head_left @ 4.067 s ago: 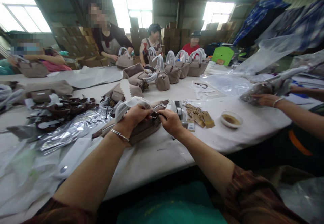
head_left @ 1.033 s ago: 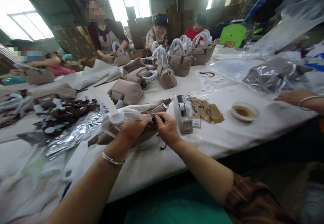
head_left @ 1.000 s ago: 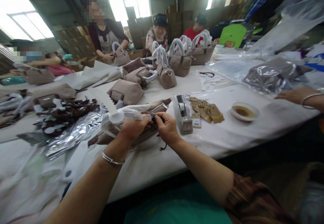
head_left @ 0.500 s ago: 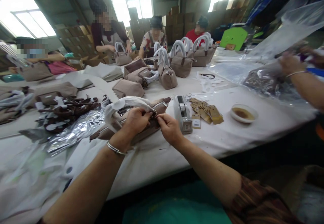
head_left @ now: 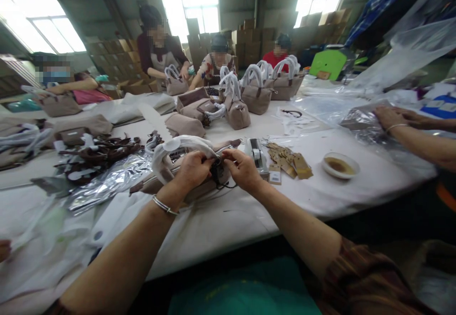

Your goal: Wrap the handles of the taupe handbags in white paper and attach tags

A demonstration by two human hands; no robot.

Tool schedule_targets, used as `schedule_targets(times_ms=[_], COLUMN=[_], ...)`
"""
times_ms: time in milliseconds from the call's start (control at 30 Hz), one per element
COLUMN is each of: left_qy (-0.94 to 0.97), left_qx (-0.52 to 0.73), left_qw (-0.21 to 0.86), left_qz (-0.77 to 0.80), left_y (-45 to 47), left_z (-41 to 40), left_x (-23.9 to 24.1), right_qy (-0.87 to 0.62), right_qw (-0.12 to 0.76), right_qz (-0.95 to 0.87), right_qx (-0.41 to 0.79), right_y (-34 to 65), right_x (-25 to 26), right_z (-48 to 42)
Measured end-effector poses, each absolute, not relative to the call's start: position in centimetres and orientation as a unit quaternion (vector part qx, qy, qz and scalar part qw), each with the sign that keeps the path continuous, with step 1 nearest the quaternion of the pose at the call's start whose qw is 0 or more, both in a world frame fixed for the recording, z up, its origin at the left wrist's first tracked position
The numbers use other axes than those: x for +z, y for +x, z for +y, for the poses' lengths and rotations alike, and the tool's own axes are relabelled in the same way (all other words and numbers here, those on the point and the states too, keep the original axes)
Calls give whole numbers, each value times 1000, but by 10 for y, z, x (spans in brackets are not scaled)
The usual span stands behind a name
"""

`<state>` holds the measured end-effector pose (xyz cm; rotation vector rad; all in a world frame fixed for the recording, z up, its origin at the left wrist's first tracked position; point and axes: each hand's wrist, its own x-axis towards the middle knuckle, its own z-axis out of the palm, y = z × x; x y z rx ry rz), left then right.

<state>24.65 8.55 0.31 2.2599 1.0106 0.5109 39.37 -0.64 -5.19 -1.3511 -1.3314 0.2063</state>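
A taupe handbag (head_left: 162,184) lies on its side on the white table (head_left: 221,220) in front of me, its handle (head_left: 178,145) wrapped in white foam. My left hand (head_left: 192,168) grips the bag's top edge near the handle. My right hand (head_left: 244,168) pinches a small dark piece with a thin cord (head_left: 217,175) at the same spot. Both hands are closed and nearly touch each other. What the dark piece is I cannot make out.
A tape dispenser (head_left: 257,153), several brown tags (head_left: 288,163) and a small dish (head_left: 340,165) lie right of my hands. Silver plastic (head_left: 107,184) and dark straps (head_left: 103,148) lie left. More handbags (head_left: 256,94) stand farther back. A co-worker's arm (head_left: 413,137) rests on a bagged item at right; other people sit across.
My right hand shifted slightly up and right along the bag's top, and the dark piece with its cord now shows between my hands. The co-worker's hand at right came down onto the table.
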Motion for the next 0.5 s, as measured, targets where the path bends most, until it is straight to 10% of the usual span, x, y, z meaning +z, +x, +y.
schedule_targets(times_ms=[500], left_qy=[883], left_qx=[249], left_qw=[64], left_qz=[393], left_y=[241], left_z=[57], left_x=[-12], right_qy=[-632], right_qw=[470], right_qz=[-606], right_qx=[111], right_y=[390], right_x=[-14], right_z=[7])
